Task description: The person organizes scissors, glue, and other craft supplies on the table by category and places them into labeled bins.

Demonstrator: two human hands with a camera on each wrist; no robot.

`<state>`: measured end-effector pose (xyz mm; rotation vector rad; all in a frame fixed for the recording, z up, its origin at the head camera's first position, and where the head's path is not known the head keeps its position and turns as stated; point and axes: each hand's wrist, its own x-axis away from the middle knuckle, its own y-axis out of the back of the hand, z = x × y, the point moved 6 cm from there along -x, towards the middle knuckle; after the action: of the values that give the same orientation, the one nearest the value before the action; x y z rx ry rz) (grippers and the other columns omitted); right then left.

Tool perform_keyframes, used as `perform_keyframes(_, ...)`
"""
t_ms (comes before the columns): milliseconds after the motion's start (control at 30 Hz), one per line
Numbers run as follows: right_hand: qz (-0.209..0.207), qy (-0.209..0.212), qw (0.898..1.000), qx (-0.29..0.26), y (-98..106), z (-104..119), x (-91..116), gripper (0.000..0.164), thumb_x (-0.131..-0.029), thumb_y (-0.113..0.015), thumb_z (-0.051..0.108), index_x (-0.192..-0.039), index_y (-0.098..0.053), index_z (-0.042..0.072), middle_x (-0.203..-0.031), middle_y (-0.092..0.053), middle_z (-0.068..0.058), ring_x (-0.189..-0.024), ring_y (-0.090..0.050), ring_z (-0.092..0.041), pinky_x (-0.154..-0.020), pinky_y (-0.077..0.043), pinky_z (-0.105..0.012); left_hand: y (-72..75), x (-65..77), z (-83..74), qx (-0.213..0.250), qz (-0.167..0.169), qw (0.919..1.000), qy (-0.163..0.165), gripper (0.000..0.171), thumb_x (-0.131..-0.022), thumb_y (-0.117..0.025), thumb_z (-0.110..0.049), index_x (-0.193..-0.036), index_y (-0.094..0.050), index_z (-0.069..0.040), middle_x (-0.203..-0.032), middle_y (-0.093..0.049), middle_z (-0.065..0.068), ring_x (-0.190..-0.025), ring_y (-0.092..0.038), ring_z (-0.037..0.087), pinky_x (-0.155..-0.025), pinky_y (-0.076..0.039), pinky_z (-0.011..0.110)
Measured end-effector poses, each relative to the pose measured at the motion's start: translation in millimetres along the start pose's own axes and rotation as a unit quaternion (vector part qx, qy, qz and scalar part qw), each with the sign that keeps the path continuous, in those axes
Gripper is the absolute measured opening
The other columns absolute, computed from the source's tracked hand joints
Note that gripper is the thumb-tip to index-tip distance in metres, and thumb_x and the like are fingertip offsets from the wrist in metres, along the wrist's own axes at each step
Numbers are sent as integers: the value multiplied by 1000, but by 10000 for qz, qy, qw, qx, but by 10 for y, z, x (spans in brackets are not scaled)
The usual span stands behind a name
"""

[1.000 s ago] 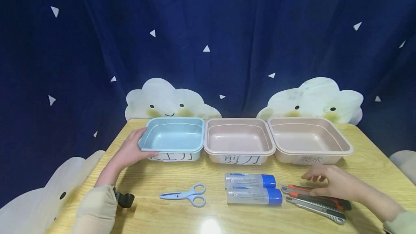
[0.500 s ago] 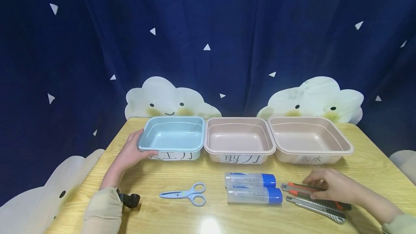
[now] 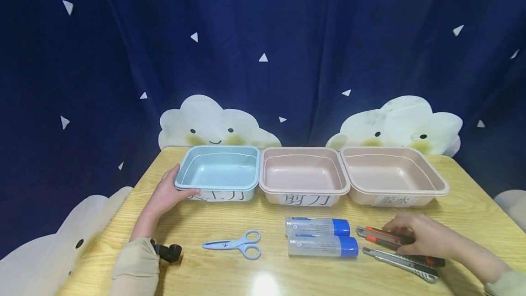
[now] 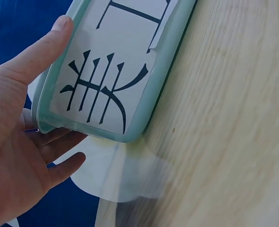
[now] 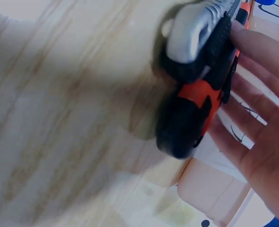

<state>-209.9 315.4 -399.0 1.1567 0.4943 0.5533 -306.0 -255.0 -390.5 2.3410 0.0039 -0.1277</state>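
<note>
My left hand [image 3: 164,194] holds the front left corner of the light blue basin [image 3: 222,168]; in the left wrist view the thumb [image 4: 45,49] lies along its rim and the other fingers are behind the side wall. On the table at right, my right hand [image 3: 425,236] pinches a red-and-black utility knife [image 3: 378,236] between thumb and fingers, which partly hide it. A second red-and-black knife appears to lie against it. The grey utility knife [image 3: 400,264] lies just in front. In the right wrist view, the red-and-black knife's end [image 5: 182,127] shows beside the fingers.
A pink basin [image 3: 304,192] and a beige basin [image 3: 394,191] stand right of the blue one; all carry paper labels with Chinese characters. Two clear glue bottles [image 3: 320,245] with blue caps and blue scissors [image 3: 234,244] lie in front. A dark curtain [image 3: 263,35] hangs behind.
My right hand's fingers have closed in on the red-and-black knives, which have shifted slightly. The left hand keeps its place on the blue basin, while its forearm has moved slightly right.
</note>
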Motion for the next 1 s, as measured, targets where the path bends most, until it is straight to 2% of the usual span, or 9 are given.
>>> perform_keyframes(133,332,-348,9988,118,1,-34,12,45,-63,-79,37,-100,-63,16,-86,-57,17,-73,-47,5,-57,-42,-22,-9,4,7,168,-15,9998,54,111,-69,-75,-45,-145,-8,1,-143,-21,29,-127,-28,43,-102,-24,58)
perform_keyframes(200,305,-336,9987,222,14,-30,25,43,-62,-80,35,-97,-63,18,-83,-53,19,-70,-44,5,-55,-39,-21,-13,5,17,229,-33,9997,79,111,-69,-75,-45,-145,-8,0,-143,-21,28,-127,-28,43,-102,-24,58)
perform_keyframes(367,37,-60,9993,379,50,-3,39,35,-60,-81,29,-89,-63,21,-78,-47,22,-67,-39,7,-51,-34,-19,-15,4,32,280,-65,9995,130,111,-69,-75,-45,-145,-7,-1,-143,-20,28,-127,-29,42,-102,-25,58)
perform_keyframes(533,-124,111,9990,413,114,16,12,35,-61,-81,27,-90,-64,18,-80,-52,22,-68,-43,7,-51,-38,-20,-13,13,29,323,-63,9993,148,110,-69,-75,-45,-145,-8,-1,-143,-21,27,-127,-29,42,-103,-25,58)
perform_keyframes(833,-854,341,9878,1255,357,206,-127,41,-54,-83,24,-92,-69,15,-82,-59,16,-68,-41,5,-53,-35,-18,-15,26,33,333,-64,9993,164,109,-70,-74,-45,-146,-8,-3,-144,-20,26,-127,-29,42,-103,-25,58)
perform_keyframes(1000,-929,443,9873,1208,470,323,-243,41,-54,-83,19,-93,-70,15,-83,-60,14,-67,-40,3,-54,-35,-18,-27,25,55,336,-75,9992,180,110,-70,-74,-46,-146,-7,-4,-144,-20,26,-127,-29,42,-103,-25,58)
